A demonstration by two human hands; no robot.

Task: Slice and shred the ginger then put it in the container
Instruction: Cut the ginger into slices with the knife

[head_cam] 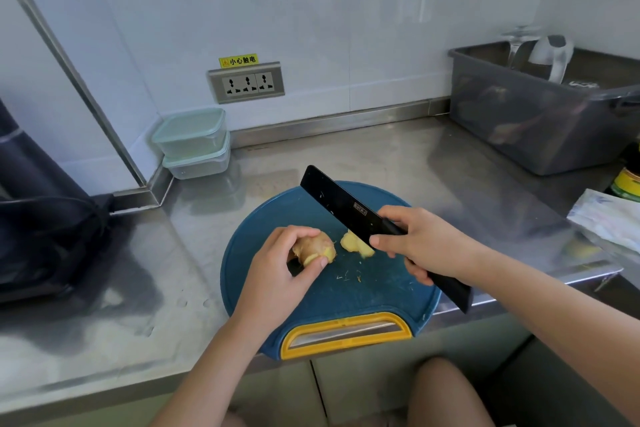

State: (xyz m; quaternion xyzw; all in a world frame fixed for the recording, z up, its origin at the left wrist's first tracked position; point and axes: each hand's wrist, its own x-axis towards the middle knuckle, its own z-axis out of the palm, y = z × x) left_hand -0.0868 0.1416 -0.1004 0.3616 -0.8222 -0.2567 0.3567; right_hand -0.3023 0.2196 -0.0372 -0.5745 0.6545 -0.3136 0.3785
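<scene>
A round blue cutting board with a yellow handle lies at the counter's front edge. My left hand grips a knobby piece of ginger on the board's left half. To its right lie a few pale yellow ginger slices. My right hand holds a black cleaver by the handle, with fingers on the blade's side. The blade is raised and tilted over the slices. Two stacked clear containers with pale green lids stand at the back left corner.
A grey plastic tub holding a glass and a white jug stands at the back right. A dark appliance with a cable fills the left side. A folded cloth and a jar lie at the right edge. A wall socket is behind.
</scene>
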